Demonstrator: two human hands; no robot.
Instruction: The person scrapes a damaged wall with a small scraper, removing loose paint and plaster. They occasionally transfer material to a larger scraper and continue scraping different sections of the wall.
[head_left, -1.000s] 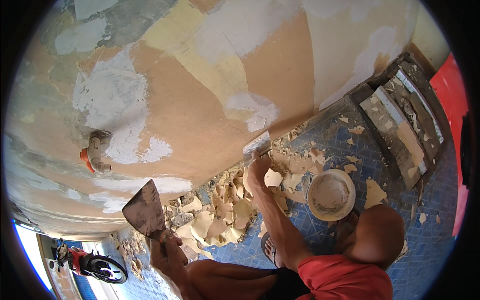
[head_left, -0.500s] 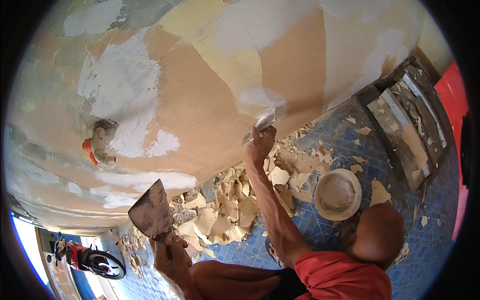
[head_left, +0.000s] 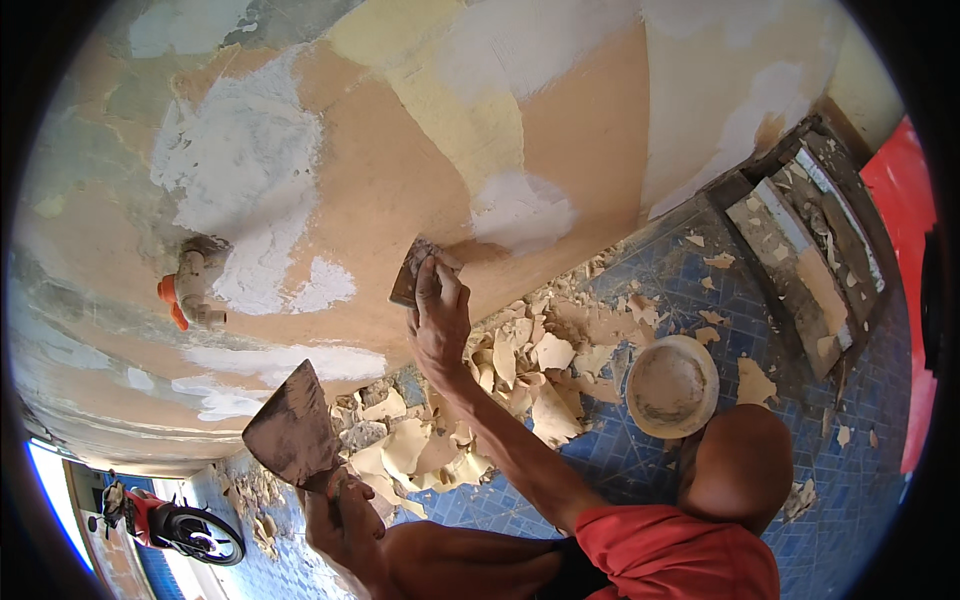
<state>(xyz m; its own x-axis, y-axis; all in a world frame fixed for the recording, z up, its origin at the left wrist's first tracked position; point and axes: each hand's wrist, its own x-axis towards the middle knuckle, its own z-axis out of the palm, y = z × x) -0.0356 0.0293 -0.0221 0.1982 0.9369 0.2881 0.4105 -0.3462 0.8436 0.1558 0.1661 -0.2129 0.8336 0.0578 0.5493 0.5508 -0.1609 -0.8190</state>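
My left hand (head_left: 345, 515) is closed round the handle of a wide putty knife (head_left: 296, 425), its broad blade turned up and smeared with filler. My right hand (head_left: 442, 315) grips a flat scraper blade (head_left: 408, 278), with fingers pressed on its face, close to the wall; I cannot tell whether its edge touches. The wall (head_left: 390, 170) is patchy tan and yellow. On it, a white filler patch (head_left: 525, 210) lies to the right of the scraper, and a larger white patch (head_left: 250, 170) to its left.
Peeled paint flakes (head_left: 415, 445) heap along the wall's foot on blue floor tiles (head_left: 620, 465). A round tub (head_left: 640, 425) with pale filler stands near my knee (head_left: 740, 460). A pipe with an orange tap (head_left: 172, 300) juts from the wall. A motorcycle (head_left: 195, 530) stands far left.
My right hand has moved left along the wall with its scraper, away from the small white patch, which now shows wider and smoother. My left hand has barely moved.
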